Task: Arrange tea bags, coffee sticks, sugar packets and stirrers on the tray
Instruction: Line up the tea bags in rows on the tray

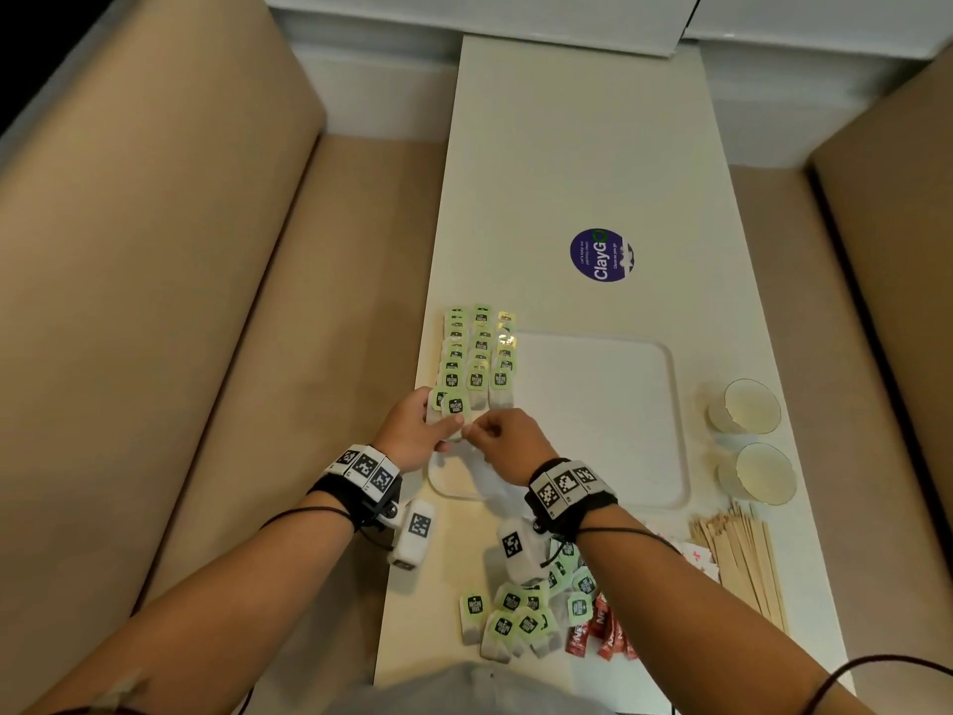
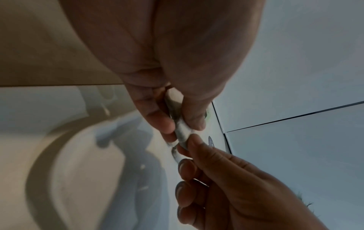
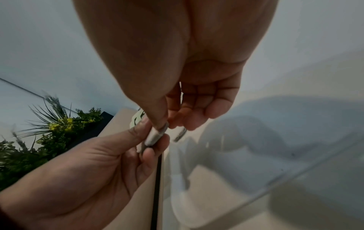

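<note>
On the left part of the white tray (image 1: 608, 420), tea bags with green tags (image 1: 479, 353) lie in three overlapping columns. Just in front of them my left hand (image 1: 447, 437) holds a small bunch of tea bags (image 1: 455, 407). My right hand (image 1: 472, 431) meets it and pinches the same bunch between thumb and forefinger. In the left wrist view, the left hand (image 2: 183, 123) and the right hand's fingers (image 2: 197, 149) both pinch a grey tea bag (image 2: 182, 132). The right wrist view shows the right hand (image 3: 163, 124) and the left hand (image 3: 98, 171) on that tea bag (image 3: 154, 137).
A loose pile of tea bags (image 1: 521, 616) lies at the table's near edge, red coffee sticks (image 1: 603, 637) beside it. Wooden stirrers (image 1: 742, 559) and sugar packets (image 1: 696, 554) lie at the right. Two paper cups (image 1: 748, 405) (image 1: 763, 474) stand right of the tray. Beige benches flank the table.
</note>
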Motion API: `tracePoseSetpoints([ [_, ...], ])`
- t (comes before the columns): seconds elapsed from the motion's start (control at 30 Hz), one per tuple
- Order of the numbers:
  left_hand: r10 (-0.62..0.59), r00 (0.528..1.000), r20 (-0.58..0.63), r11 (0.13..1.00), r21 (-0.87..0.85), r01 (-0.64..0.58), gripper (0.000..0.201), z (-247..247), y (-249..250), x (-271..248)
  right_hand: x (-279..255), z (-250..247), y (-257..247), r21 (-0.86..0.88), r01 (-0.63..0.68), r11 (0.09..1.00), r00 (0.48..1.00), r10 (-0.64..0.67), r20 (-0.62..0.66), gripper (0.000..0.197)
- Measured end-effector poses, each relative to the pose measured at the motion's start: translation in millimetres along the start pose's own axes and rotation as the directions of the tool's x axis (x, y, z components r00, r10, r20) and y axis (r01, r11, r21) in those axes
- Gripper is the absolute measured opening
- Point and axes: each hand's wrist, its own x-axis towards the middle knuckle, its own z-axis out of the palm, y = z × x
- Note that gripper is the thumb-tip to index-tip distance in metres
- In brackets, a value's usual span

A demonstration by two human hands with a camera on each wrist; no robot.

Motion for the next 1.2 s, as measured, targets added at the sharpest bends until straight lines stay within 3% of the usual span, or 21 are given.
tracePoseSetpoints([
  [0.2, -0.02, 1.0, -0.014, 1.0, 0.021, 0.02, 0.02, -7.1, -9.4, -2.4, 3.3, 8.7, -5.4, -0.1, 0.031, 0.994, 0.999, -0.029, 0.025, 0.042],
  [0.43, -0.099, 0.981, -0.169, 0.994, -0.051, 0.092, 0.012, -23.2, -21.9, -4.0, 20.7, 9.6, -11.3, -0.144, -0.048, 0.988, 0.998, 0.042, -0.048, 0.035],
  [0.63, -0.139, 0.972, -0.19, 0.99, -0.058, 0.13, 0.01, -33.9, -32.4, -7.1, 32.8, 15.8, -22.8, -0.173, -0.103, 0.98, 0.995, 0.102, -0.016, 0.032],
  [0.97, -0.125, 0.974, -0.187, 0.991, -0.066, 0.114, 0.012, -33.0, -31.6, -6.5, 36.1, 17.8, -29.5, -0.221, -0.158, 0.962, 0.987, 0.148, -0.06, 0.034],
  [1.2, -0.013, 0.99, -0.143, 1.0, 0.026, 0.017, 0.013, -29.2, -23.3, -5.3, 22.4, 12.9, -24.1, -0.256, -0.089, 0.963, 0.993, 0.067, -0.094, 0.036],
])
